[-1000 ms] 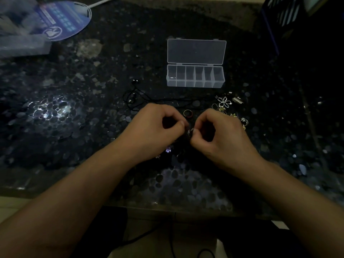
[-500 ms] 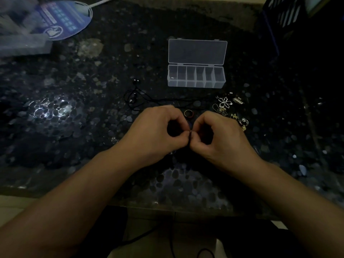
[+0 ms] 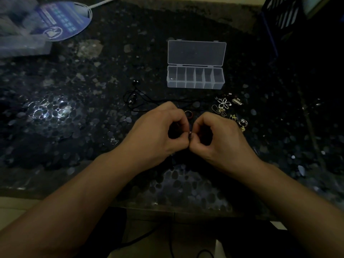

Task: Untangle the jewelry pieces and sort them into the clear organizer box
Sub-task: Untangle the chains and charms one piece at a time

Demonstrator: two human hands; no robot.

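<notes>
My left hand (image 3: pixel 160 133) and my right hand (image 3: pixel 217 140) meet fingertip to fingertip over the dark table, both pinching a tiny jewelry piece (image 3: pixel 190 132) that is mostly hidden between them. Just beyond the fingers lies a reddish ring (image 3: pixel 188 114). A black cord necklace (image 3: pixel 135 100) sprawls to the left of it. A silver flower pendant (image 3: pixel 224 103) with thin gold chains and small earrings (image 3: pixel 243 124) lies to the right. The clear organizer box (image 3: pixel 195 82) stands open farther back, its lid (image 3: pixel 196 52) folded away; its compartments look empty.
A round blue hand fan (image 3: pixel 63 21) and a clear plastic bag (image 3: pixel 20 34) lie at the far left corner. A dark slatted crate (image 3: pixel 286 17) stands at the far right. The table's front edge (image 3: pixel 167 205) runs below my wrists.
My hands drew closer until the fingertips meet, and shifted slightly. The loose pieces on the table have not moved.
</notes>
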